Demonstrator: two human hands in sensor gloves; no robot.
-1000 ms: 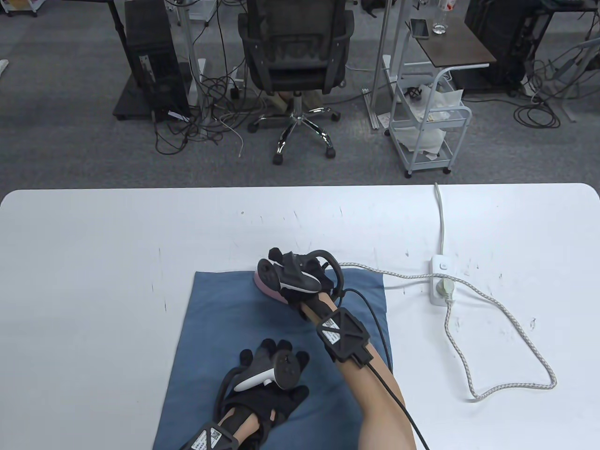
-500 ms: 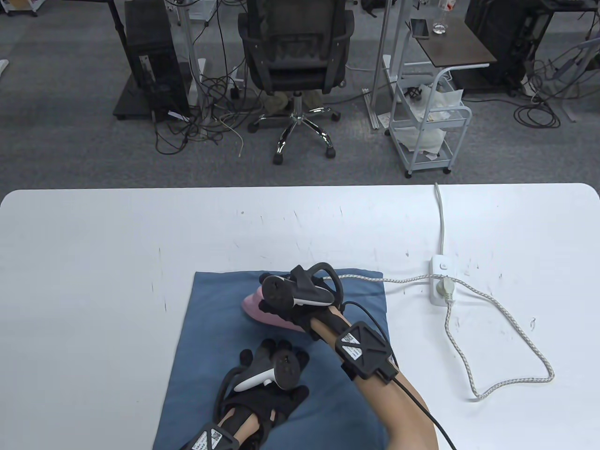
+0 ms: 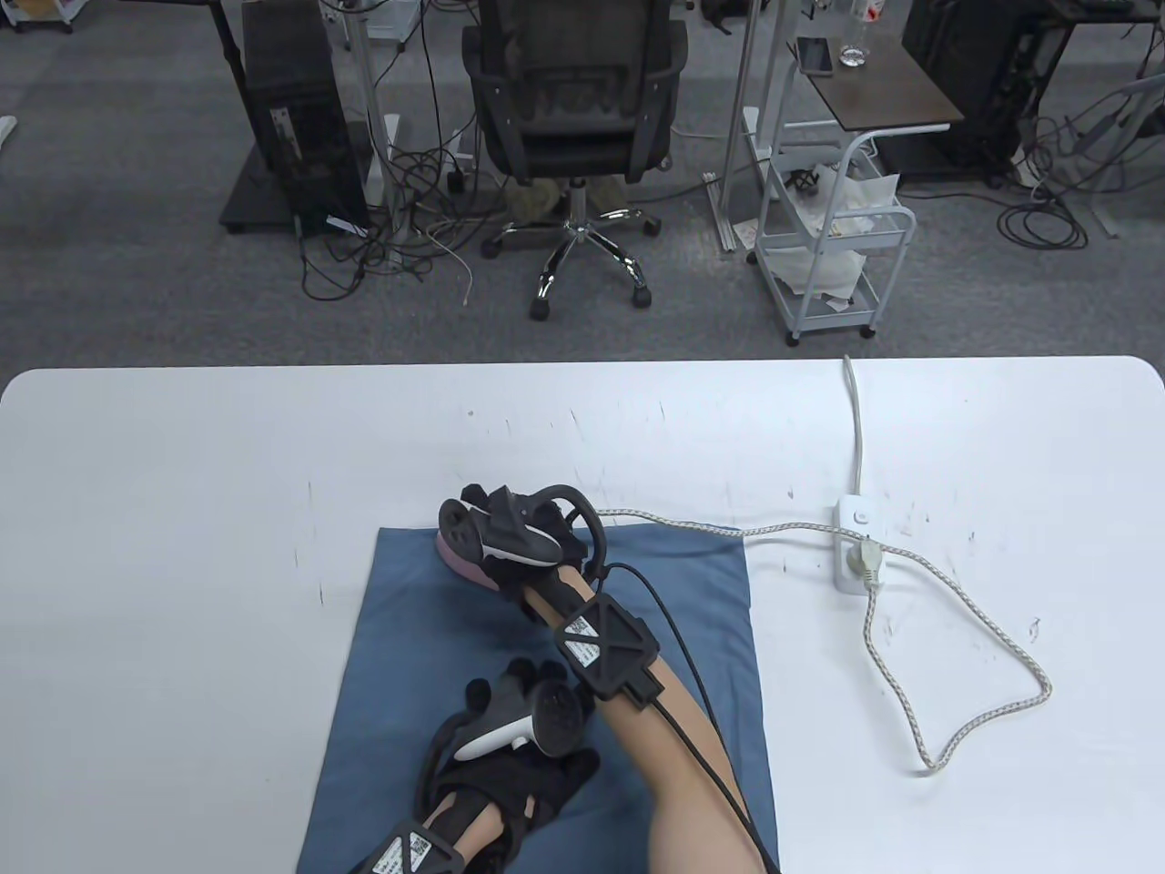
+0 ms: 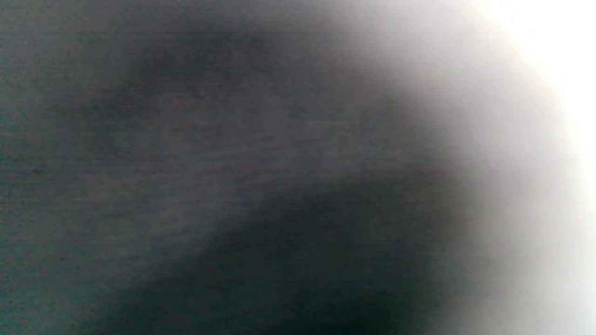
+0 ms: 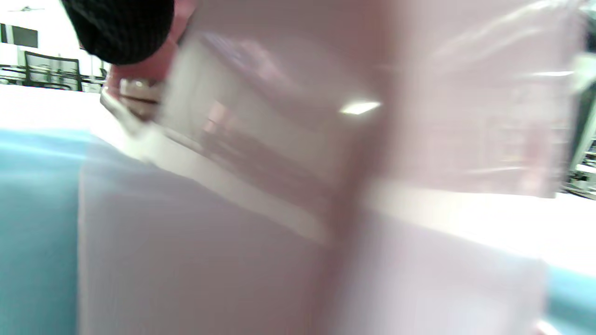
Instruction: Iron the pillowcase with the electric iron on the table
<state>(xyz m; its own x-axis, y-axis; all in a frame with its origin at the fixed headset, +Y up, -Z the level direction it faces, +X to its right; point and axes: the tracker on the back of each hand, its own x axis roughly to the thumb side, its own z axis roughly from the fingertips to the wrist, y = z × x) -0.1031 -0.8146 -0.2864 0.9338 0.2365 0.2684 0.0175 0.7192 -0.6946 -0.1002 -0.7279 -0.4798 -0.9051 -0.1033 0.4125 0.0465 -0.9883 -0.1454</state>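
The right hand [image 3: 510, 537] gripped the pink iron [image 3: 460, 562], fingers wrapped around its handle, at the far left part of the blue pillowcase [image 3: 400, 619]. The left hand [image 3: 514, 728] lay flat, fingers spread, pressing the near cloth. Ironing seemed under way; the next stroke likely needed turning back before the far hem. Bare table [image 3: 182, 501] lay beyond; the cord [image 3: 692, 525] trailed right to a power strip [image 3: 856, 546].
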